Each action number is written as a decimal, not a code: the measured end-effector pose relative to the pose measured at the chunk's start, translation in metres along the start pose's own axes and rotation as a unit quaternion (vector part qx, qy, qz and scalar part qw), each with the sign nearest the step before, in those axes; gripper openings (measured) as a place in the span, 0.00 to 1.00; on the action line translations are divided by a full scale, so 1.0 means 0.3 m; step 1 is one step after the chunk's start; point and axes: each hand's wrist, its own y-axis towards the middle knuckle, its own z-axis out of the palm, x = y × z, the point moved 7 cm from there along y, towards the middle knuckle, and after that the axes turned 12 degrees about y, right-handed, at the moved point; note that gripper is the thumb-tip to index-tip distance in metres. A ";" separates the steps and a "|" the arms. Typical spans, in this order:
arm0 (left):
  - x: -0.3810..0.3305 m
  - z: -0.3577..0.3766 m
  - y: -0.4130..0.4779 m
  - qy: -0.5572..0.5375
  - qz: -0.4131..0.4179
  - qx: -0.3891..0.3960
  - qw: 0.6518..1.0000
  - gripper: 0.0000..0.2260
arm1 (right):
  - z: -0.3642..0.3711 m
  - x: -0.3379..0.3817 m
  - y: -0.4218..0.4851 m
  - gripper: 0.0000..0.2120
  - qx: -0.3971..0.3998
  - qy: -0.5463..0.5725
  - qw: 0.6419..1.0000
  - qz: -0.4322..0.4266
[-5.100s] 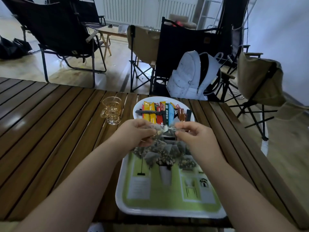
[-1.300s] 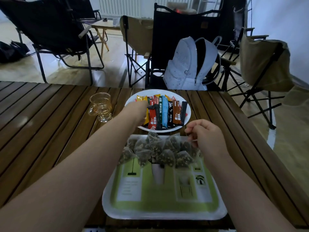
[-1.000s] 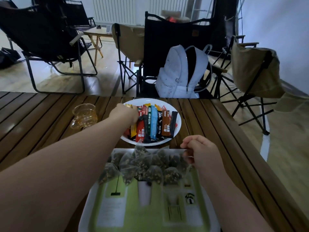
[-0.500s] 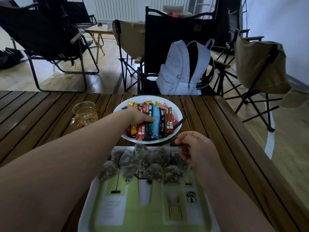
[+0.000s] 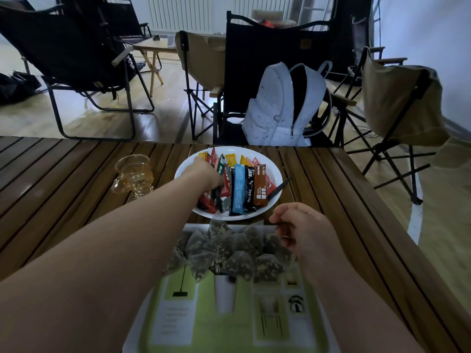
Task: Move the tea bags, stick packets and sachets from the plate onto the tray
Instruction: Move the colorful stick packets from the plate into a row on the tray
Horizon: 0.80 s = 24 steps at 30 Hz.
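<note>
A white plate [image 5: 276,171] holds several coloured stick packets [image 5: 239,189] and sachets [image 5: 230,159]. My left hand [image 5: 204,174] reaches into the plate's left side, its fingers curled round a few red and dark stick packets. Just nearer me lies the green tray with a white rim [image 5: 193,226]. Several pyramid tea bags [image 5: 229,256] are heaped at its far end. My right hand [image 5: 303,225] hovers over the tray's far right corner with thumb and fingers curled together beside the tea bags. Whether it pinches anything is unclear.
An amber glass cup [image 5: 133,174] stands on the slatted wooden table [image 5: 63,187], left of the plate. A thin black stick [image 5: 279,191] leans over the plate's right rim. Beyond the table's far edge are folding chairs and a white backpack [image 5: 280,105].
My left hand went from the tea bags to the plate and now grips stick packets on its left side. My right hand stayed by the tray's far right corner.
</note>
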 end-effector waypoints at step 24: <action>0.240 -0.132 -0.653 -0.426 0.067 0.211 0.877 0.20 | 0.076 -0.025 -0.096 0.06 0.051 -0.029 0.998 0.016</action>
